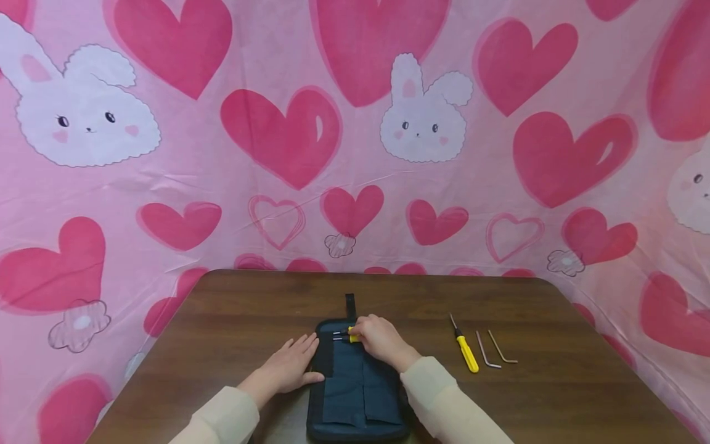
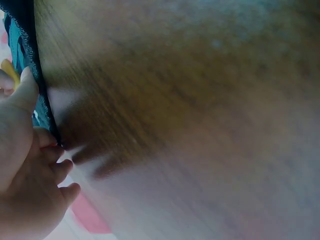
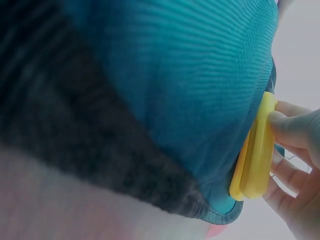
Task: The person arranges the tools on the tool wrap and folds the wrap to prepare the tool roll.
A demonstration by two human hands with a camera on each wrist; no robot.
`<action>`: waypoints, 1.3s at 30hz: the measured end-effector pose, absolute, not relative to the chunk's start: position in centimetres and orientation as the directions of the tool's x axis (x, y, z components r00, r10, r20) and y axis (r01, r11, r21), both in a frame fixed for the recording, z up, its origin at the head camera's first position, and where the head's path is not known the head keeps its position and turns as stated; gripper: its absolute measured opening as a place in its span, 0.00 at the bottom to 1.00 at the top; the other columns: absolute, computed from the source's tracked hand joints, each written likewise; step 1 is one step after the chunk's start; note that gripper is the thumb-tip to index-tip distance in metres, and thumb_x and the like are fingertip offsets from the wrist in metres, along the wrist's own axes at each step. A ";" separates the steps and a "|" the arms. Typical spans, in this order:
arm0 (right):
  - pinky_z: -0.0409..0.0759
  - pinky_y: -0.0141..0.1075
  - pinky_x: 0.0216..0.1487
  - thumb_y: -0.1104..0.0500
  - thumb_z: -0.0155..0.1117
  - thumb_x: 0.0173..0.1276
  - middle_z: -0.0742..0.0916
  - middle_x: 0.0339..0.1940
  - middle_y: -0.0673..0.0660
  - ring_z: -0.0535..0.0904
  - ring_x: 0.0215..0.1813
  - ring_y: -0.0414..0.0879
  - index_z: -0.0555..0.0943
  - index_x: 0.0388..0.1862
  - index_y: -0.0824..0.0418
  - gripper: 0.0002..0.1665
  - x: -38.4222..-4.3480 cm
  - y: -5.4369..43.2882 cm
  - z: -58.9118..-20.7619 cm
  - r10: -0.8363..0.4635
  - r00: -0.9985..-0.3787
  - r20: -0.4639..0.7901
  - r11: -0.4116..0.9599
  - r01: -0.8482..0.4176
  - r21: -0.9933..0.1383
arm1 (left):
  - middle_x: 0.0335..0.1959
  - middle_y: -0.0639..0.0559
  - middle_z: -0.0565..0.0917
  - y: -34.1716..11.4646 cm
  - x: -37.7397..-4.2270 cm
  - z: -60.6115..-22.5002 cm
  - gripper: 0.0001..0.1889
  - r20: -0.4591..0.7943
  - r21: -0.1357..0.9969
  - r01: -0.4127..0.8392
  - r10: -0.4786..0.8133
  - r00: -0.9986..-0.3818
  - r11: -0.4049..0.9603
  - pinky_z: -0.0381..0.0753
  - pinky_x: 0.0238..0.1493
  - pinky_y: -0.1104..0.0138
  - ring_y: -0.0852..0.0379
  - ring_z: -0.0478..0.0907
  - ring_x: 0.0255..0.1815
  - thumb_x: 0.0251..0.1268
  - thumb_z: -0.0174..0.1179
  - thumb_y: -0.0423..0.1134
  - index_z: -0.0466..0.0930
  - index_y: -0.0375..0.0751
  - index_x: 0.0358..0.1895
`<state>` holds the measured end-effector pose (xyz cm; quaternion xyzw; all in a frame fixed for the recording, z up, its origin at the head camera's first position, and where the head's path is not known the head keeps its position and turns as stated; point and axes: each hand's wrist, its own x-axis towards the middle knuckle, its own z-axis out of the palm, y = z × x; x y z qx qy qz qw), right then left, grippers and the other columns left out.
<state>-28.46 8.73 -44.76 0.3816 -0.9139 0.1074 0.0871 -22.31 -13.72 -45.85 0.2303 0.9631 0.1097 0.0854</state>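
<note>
A dark zip-edged tool pouch [image 1: 344, 382] lies spread on the table, its fabric blue-green in the right wrist view. My left hand [image 1: 288, 367] rests along its left edge, fingers extended and thumb on the border. Near the pouch's far end, my right hand [image 1: 383, 340] pinches a yellow-handled screwdriver [image 3: 260, 150] between thumb and fingers. A second yellow handle [image 3: 236, 182] lies right beside it against the fabric. In the head view two thin metal shafts point left over the pouch, while most of both handles is hidden by the right hand.
To the right on the brown wooden table [image 1: 249, 314] lies another yellow-and-black screwdriver [image 1: 466, 350]. Beside it are two bent hex keys, one silver [image 1: 485, 351] and one brass-toned [image 1: 499, 347]. A black strap [image 1: 350, 305] sticks out beyond the pouch. Behind hangs a pink heart-patterned cloth [image 1: 360, 172].
</note>
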 end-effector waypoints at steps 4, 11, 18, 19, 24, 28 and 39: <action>0.77 0.32 0.39 0.63 0.68 0.57 0.84 0.33 0.49 0.76 0.33 0.42 0.87 0.40 0.57 0.10 -28.6 8.6 -44.9 -0.681 -0.692 0.241 0.684 -0.718 -0.128 | 0.66 0.39 0.62 -13.7 -22.3 -45.8 0.41 -0.112 0.250 0.431 0.468 -0.876 0.867 0.54 0.63 0.47 0.42 0.56 0.68 0.58 0.55 0.61 0.63 0.31 0.65; 0.77 0.32 0.36 0.66 0.68 0.56 0.84 0.31 0.51 0.76 0.31 0.44 0.87 0.37 0.58 0.10 -28.4 8.3 -44.6 -0.700 -0.652 0.293 0.655 -0.749 -0.100 | 0.66 0.38 0.63 -13.7 -22.3 -45.6 0.41 -0.114 0.261 0.424 0.463 -0.879 0.867 0.53 0.64 0.46 0.42 0.56 0.67 0.58 0.55 0.60 0.63 0.30 0.65; 0.77 0.32 0.38 0.65 0.68 0.56 0.85 0.32 0.50 0.77 0.33 0.43 0.87 0.38 0.58 0.10 -28.6 8.3 -44.7 -0.693 -0.661 0.288 0.656 -0.744 -0.127 | 0.66 0.38 0.62 -13.8 -22.3 -45.5 0.41 -0.116 0.267 0.422 0.464 -0.878 0.866 0.53 0.64 0.46 0.41 0.56 0.68 0.57 0.56 0.60 0.63 0.30 0.65; 0.78 0.32 0.39 0.65 0.68 0.56 0.85 0.33 0.50 0.77 0.34 0.43 0.87 0.38 0.58 0.10 -28.6 8.3 -44.8 -0.691 -0.665 0.285 0.656 -0.742 -0.139 | 0.66 0.38 0.62 -13.8 -22.4 -45.5 0.41 -0.118 0.268 0.421 0.463 -0.878 0.867 0.52 0.64 0.46 0.41 0.55 0.68 0.57 0.56 0.60 0.63 0.31 0.65; 0.77 0.33 0.42 0.62 0.69 0.56 0.84 0.35 0.49 0.75 0.36 0.42 0.86 0.40 0.58 0.11 -28.9 8.6 -44.8 -0.646 -0.724 0.244 0.682 -0.690 -0.243 | 0.67 0.39 0.62 -13.7 -22.4 -45.4 0.41 -0.130 0.277 0.415 0.461 -0.878 0.867 0.52 0.64 0.46 0.42 0.55 0.68 0.57 0.56 0.60 0.63 0.31 0.65; 0.76 0.33 0.43 0.58 0.71 0.55 0.80 0.34 0.48 0.72 0.37 0.41 0.86 0.41 0.57 0.13 -29.1 9.1 -44.8 -0.599 -0.772 0.212 0.710 -0.635 -0.306 | 0.67 0.39 0.62 -13.7 -22.5 -45.4 0.41 -0.134 0.280 0.409 0.457 -0.879 0.869 0.52 0.64 0.46 0.42 0.55 0.68 0.57 0.56 0.60 0.63 0.31 0.65; 0.77 0.38 0.47 0.60 0.68 0.58 0.81 0.40 0.54 0.76 0.41 0.49 0.82 0.48 0.63 0.18 -29.2 11.0 -43.5 -0.532 -0.820 0.212 0.654 -0.557 -0.512 | 0.67 0.39 0.62 -13.9 -22.9 -45.5 0.41 -0.133 0.265 0.420 0.464 -0.876 0.868 0.52 0.64 0.46 0.42 0.55 0.68 0.57 0.55 0.61 0.63 0.31 0.65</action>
